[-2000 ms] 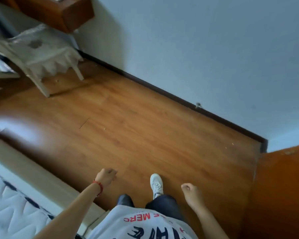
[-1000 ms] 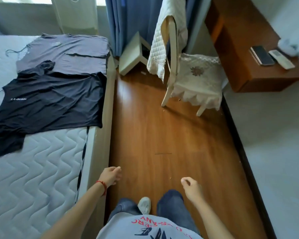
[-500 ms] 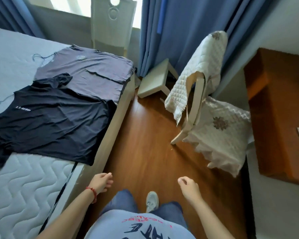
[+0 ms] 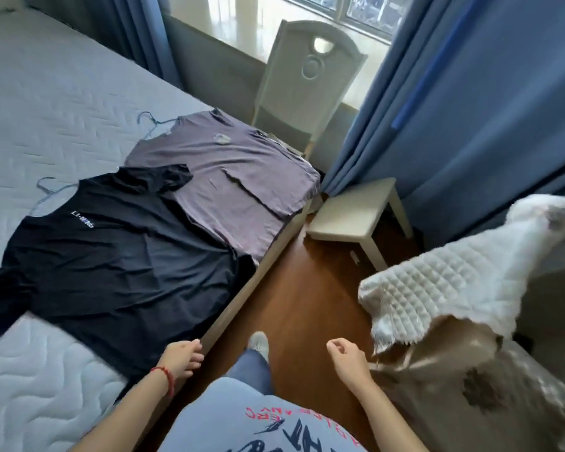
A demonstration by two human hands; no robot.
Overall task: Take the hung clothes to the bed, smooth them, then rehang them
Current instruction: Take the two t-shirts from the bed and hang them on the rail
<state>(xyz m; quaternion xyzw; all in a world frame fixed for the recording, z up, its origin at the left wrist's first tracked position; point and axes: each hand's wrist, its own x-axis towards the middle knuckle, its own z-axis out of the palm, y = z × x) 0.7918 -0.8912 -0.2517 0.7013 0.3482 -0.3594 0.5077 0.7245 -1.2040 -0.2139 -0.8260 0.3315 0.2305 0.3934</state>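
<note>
Black T-shirt (image 4: 111, 265) and grey T-shirt (image 4: 229, 177) now lie near on the bed (image 4: 46, 102) — the person has walked closer; left hand (image 4: 181, 357) and right hand (image 4: 348, 358) hang loosely curled, empty — smoothing likely comes next.

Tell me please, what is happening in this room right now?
A person stands beside the bed, holding nothing: the left hand and the right hand hang loosely curled. Two shirts lie spread flat on the mattress, a black T-shirt nearer and a grey T-shirt beyond it, each with a wire hanger at the neck. The black one's sleeve overlaps the grey one. Neither is rehung yet.
</note>
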